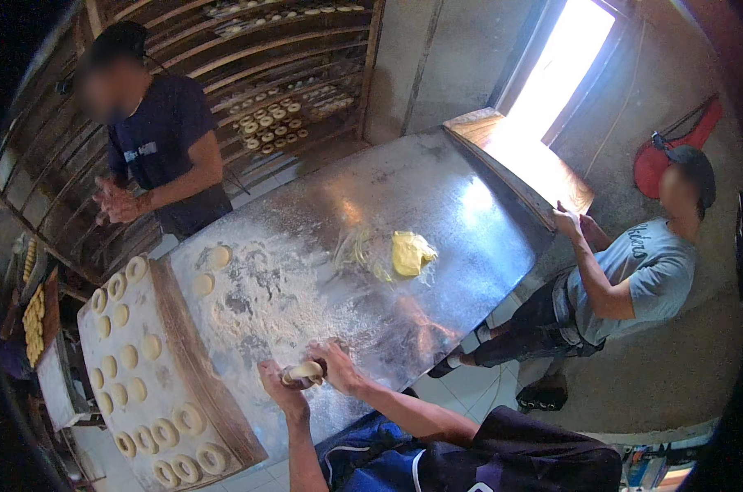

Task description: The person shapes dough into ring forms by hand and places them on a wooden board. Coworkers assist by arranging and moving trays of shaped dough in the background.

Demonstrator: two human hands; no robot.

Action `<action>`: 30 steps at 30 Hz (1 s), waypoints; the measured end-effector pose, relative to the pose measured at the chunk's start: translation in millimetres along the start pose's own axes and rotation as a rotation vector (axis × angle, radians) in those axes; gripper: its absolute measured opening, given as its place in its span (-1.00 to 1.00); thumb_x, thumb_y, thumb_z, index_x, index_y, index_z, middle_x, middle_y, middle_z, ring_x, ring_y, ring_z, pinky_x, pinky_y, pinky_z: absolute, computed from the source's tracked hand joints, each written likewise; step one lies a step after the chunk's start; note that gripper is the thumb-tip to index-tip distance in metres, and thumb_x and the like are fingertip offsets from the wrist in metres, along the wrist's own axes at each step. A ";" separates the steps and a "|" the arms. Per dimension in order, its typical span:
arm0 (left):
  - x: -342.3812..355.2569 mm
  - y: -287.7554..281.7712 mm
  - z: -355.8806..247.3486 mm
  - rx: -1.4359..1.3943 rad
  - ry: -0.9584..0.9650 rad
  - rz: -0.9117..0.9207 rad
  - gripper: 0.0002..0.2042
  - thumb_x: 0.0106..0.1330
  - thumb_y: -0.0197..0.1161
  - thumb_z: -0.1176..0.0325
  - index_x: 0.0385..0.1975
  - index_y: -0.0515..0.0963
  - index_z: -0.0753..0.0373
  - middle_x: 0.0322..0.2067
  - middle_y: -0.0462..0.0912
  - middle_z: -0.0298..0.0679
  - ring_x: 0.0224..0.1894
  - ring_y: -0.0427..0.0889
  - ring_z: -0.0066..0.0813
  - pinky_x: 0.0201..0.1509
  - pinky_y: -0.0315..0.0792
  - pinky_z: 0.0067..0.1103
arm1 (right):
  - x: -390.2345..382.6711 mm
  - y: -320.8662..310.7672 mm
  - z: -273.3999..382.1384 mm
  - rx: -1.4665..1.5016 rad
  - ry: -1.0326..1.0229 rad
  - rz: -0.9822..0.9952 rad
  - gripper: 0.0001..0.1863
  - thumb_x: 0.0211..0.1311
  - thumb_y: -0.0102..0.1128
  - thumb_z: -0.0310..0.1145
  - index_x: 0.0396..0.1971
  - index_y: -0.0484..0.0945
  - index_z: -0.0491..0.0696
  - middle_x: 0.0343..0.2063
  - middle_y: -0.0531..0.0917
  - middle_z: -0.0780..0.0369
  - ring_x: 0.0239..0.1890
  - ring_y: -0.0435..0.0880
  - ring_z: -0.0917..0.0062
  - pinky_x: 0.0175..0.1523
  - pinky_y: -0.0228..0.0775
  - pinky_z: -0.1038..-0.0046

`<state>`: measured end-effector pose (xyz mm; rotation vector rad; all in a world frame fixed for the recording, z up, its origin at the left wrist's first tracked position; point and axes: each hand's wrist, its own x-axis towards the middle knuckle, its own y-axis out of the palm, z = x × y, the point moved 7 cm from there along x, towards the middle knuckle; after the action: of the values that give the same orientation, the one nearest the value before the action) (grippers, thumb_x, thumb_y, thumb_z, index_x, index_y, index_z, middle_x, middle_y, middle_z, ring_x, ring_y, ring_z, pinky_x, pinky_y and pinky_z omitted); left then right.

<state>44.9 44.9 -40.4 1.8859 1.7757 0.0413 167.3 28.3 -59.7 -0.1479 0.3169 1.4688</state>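
My left hand (283, 384) and my right hand (340, 367) are closed on either side of a pale piece of dough (306, 375), apparently a ring, just above the flour-dusted metal table (486, 238). Its exact shape is partly hidden by my fingers. Flat dough rounds (204, 284) lie beyond my left hand, and a yellow lump of dough or fat (410, 254) sits farther up the table.
A board of dough rings and rounds (166, 369) covers the left end. A co-worker in dark clothes (162, 156) stands beyond it, before shelves of dough rings (265, 123). Another co-worker (638, 271) holds a wooden board (552, 176) at the table's right edge.
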 end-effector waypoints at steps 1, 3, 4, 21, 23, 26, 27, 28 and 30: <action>0.1 -6.2 -4.6 0.102 0.052 -0.099 -0.71 0.41 -0.09 0.02 -0.29 0.29 0.14 -0.51 0.37 -0.26 -0.50 0.47 -0.36 -0.39 0.39 -0.50 | -3.0 6.6 4.3 -0.039 -0.032 0.032 -0.30 0.41 -0.18 0.20 -0.49 0.54 -0.22 -0.63 0.57 0.14 -0.56 0.53 0.39 -0.38 0.37 0.26; 0.6 -4.8 -21.0 0.511 0.318 -0.132 -0.69 0.42 -0.10 0.00 -0.34 0.29 0.13 -0.56 0.32 -0.30 -0.52 0.44 -0.41 -0.42 0.35 -0.51 | -8.8 16.9 20.3 -0.411 -0.158 -0.012 -0.25 0.42 -0.22 0.22 -0.59 0.53 -0.22 -0.69 0.55 0.16 -0.60 0.48 0.40 -0.38 0.35 0.25; 0.8 -1.1 -25.5 0.698 0.461 -0.153 -0.68 0.42 -0.10 -0.01 -0.36 0.29 0.13 -0.58 0.29 -0.31 -0.52 0.43 -0.44 -0.44 0.33 -0.52 | -6.6 22.4 22.1 -0.529 -0.106 -0.020 -0.22 0.43 -0.25 0.21 -0.64 0.51 -0.24 -0.71 0.53 0.13 -0.60 0.47 0.40 -0.38 0.34 0.25; 9.9 -102.2 -53.9 0.953 0.531 -0.152 -0.66 0.41 0.01 0.05 -0.51 0.30 0.15 -0.57 0.38 -0.40 -0.54 0.39 -0.55 -0.47 0.31 -0.48 | -10.4 121.6 54.5 -0.485 -0.273 0.060 -0.31 0.39 -0.06 0.10 -0.68 0.34 -0.27 -0.75 0.18 0.06 -0.64 0.19 0.54 -0.51 0.15 0.24; 7.0 -119.9 -59.9 0.423 0.561 -0.111 -0.72 0.38 0.00 0.16 -0.54 0.30 0.15 -0.57 0.41 -0.37 -0.52 0.48 -0.51 -0.45 0.36 -0.52 | -16.7 137.3 61.4 -0.365 -0.351 0.093 -0.34 0.40 -0.04 0.06 -0.68 0.35 -0.27 -0.76 0.20 0.05 -0.65 0.20 0.54 -0.52 0.15 0.26; 8.6 -144.2 -43.4 -0.539 0.269 -0.098 -0.72 0.40 -0.05 0.23 -0.56 0.35 0.19 -0.54 0.47 -0.35 -0.49 0.55 -0.45 -0.44 0.41 -0.48 | -10.8 159.4 55.1 -0.334 -0.308 0.116 -0.36 0.38 0.01 0.07 -0.63 0.42 -0.28 -0.76 0.29 0.10 -0.65 0.29 0.55 -0.53 0.18 0.31; 4.7 -153.0 -48.5 -0.287 0.285 -0.179 -0.71 0.41 -0.06 0.22 -0.57 0.37 0.18 -0.54 0.48 -0.34 -0.50 0.55 -0.40 -0.43 0.42 -0.46 | -6.4 168.0 49.4 -0.319 -0.264 0.145 -0.36 0.37 0.03 0.07 -0.60 0.45 -0.28 -0.76 0.32 0.13 -0.65 0.33 0.55 -0.53 0.19 0.33; 0.4 -164.9 -56.8 -0.034 0.299 -0.274 -0.69 0.43 -0.06 0.21 -0.57 0.39 0.18 -0.53 0.50 -0.32 -0.50 0.55 -0.35 -0.41 0.44 -0.44 | -1.6 174.2 45.5 -0.385 -0.254 0.170 -0.38 0.39 0.00 0.06 -0.59 0.46 -0.27 -0.76 0.34 0.13 -0.65 0.32 0.56 -0.52 0.19 0.32; -9.3 -166.5 -81.6 0.339 0.476 -0.142 -0.66 0.47 -0.11 0.19 -0.54 0.43 0.18 -0.49 0.51 -0.32 -0.40 0.53 -0.36 -0.21 0.43 -0.45 | -1.1 200.0 29.2 -0.535 -0.148 0.314 -0.41 0.43 -0.06 0.03 -0.57 0.48 -0.24 -0.76 0.38 0.15 -0.63 0.30 0.59 -0.52 0.20 0.30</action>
<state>-139.7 62.7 -34.6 2.1034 2.3570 0.1569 -27.4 56.2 -12.8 -0.4310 -0.1906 1.8413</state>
